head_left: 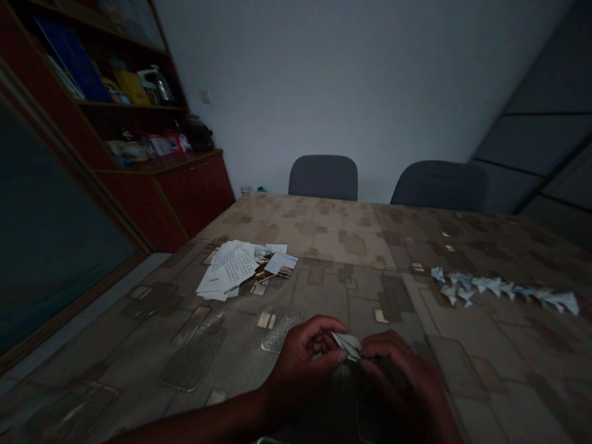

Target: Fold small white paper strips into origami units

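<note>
Between my two hands, just above the near part of the table, is a small folded piece of paper (346, 345) with a pointed end and layered creases. My left hand (312, 351) pinches its left side, the thumb below and the fingers curled behind. On the right edge of the same paper, the thumb and fingertips of my right hand (393, 361) are pressed together. Farther off to the left lies a loose pile of printed paper sheets (231, 268). Several small folded paper figures (494, 287) stand in a row on the right.
A patterned cloth covers the table (319, 290). Behind it stand two grey chairs, a left one (324, 177) and a right one (439, 183), against the wall. A dark red cabinet (171, 191) with crowded shelves is at the left.
</note>
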Tool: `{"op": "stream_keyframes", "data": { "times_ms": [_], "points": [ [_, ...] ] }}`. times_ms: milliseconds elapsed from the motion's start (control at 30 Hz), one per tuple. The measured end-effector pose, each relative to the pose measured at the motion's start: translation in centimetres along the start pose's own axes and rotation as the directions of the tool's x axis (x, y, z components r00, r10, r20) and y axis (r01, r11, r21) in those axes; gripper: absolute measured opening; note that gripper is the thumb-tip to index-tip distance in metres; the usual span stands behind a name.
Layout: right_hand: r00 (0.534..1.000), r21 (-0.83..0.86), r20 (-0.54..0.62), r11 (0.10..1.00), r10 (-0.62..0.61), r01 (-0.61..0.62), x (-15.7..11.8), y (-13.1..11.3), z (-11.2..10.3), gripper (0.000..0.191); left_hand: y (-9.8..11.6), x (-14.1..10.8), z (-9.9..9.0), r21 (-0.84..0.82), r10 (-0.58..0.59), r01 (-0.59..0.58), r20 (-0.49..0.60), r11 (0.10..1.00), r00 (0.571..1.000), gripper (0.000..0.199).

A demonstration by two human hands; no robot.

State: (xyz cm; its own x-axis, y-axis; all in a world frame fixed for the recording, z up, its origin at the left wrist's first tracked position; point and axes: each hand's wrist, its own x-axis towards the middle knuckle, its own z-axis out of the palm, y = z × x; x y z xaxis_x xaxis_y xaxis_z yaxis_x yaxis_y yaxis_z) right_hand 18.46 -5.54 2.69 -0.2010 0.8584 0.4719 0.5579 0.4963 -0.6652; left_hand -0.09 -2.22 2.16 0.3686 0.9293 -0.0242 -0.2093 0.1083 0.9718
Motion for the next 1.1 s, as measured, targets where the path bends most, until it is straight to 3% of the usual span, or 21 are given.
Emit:
{"op": "stream_keyframes", "data": {
  "times_ms": [100,333,633,767,933,1100],
  "points": [
    [0.999,-0.005,0.012,0.999,-0.05,0.051,0.2,0.1,-0.2,0.008,0.2,0.1,0.0,0.046,0.01,-0.009,-0.016,0.999,1.0,0.013],
    [1.0,-0.035,0.002,0.999,-0.014,0.014,0.3,0.0,0.1,0.012,0.3,0.1,0.3,0.143,0.005,0.006,-0.071,0.99,0.997,0.009],
    [0.999,-0.007,-0.002,0.999,-0.034,0.034,0.3,0.0,0.2,0.013,1.1,0.1,0.5,0.387,0.092,-0.045,-0.103,0.921,0.99,0.006],
    [0.998,0.049,-0.01,0.997,0.056,-0.055,0.5,-0.2,0.4,0.007,0.9,0.1,0.5,0.429,0.1,-0.039,-0.121,0.902,0.988,0.006],
    [0.962,0.194,0.025,0.943,0.272,-0.271,0.3,0.2,1.0,0.008,0.6,0.0,0.9,0.42,0.101,-0.044,-0.114,0.906,0.988,0.003],
    [0.944,0.233,0.039,0.916,0.328,-0.328,0.2,0.8,1.3,0.007,0.6,0.3,0.8,0.296,-0.049,0.069,-0.074,0.953,0.996,0.013]
  ]
}}
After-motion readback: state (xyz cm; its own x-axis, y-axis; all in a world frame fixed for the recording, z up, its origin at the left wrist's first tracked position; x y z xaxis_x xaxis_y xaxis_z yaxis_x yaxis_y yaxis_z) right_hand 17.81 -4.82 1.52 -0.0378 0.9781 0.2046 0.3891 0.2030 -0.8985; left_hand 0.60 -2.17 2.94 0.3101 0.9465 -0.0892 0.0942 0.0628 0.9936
